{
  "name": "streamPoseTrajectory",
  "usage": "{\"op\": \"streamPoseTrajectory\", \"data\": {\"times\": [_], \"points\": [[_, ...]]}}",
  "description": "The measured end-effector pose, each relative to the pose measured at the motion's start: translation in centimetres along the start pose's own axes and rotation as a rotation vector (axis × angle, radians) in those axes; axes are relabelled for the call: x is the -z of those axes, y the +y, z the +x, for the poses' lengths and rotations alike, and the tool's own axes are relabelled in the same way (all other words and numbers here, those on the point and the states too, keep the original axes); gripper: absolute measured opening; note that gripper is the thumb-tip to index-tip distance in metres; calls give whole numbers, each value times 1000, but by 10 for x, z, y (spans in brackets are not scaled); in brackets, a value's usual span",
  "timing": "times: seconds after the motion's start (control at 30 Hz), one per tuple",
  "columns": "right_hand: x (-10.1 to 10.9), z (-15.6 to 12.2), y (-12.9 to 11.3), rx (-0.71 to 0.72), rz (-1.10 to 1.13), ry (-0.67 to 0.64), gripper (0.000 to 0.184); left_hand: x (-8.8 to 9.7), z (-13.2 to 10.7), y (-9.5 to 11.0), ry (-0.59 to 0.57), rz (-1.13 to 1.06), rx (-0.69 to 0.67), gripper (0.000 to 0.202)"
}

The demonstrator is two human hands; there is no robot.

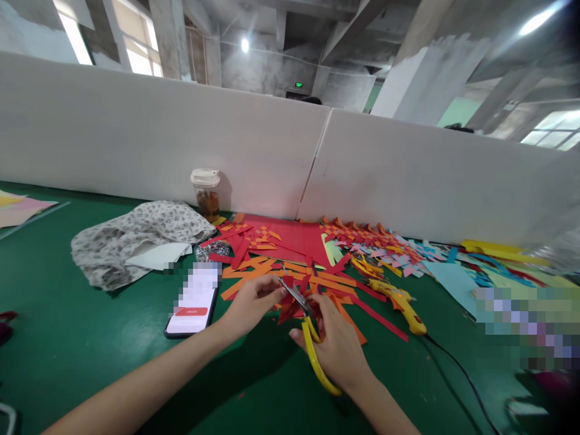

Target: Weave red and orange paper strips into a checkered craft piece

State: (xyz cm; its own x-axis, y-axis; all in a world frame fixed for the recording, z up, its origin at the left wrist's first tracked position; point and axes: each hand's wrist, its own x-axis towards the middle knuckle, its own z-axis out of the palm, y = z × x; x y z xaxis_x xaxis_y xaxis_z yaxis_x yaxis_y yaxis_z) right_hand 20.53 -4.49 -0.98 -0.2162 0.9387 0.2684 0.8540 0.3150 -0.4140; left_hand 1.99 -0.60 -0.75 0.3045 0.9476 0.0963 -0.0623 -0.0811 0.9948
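Observation:
My right hand [339, 345] is closed round the yellow handles of a pair of scissors [312, 344], whose blades point up and left. My left hand [252, 305] pinches a small folded red paper piece [290, 305] right at the blade tips. Both hands hover low over the green table [90, 350], just in front of a pile of red and orange paper strips [290, 266].
A phone [194, 302] lies left of my left hand. A floral cloth [136, 238] and a lidded cup [206, 193] sit behind it. A yellow glue gun [401, 302] with a black cord lies at right, near woven paper pieces [376, 238]. White partition boards [408, 175] back the table.

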Motion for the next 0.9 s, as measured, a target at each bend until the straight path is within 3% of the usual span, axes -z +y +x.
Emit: {"op": "streamPoseTrajectory", "data": {"times": [0.57, 0.9], "points": [[-3, 0, 1, 5, -32, -4, 49, 0, 1, 0, -1, 91, -11, 16], [-4, -2, 0, -11, 18, 3, 46, 1, 2, 1, -10, 24, 0, 15]]}}
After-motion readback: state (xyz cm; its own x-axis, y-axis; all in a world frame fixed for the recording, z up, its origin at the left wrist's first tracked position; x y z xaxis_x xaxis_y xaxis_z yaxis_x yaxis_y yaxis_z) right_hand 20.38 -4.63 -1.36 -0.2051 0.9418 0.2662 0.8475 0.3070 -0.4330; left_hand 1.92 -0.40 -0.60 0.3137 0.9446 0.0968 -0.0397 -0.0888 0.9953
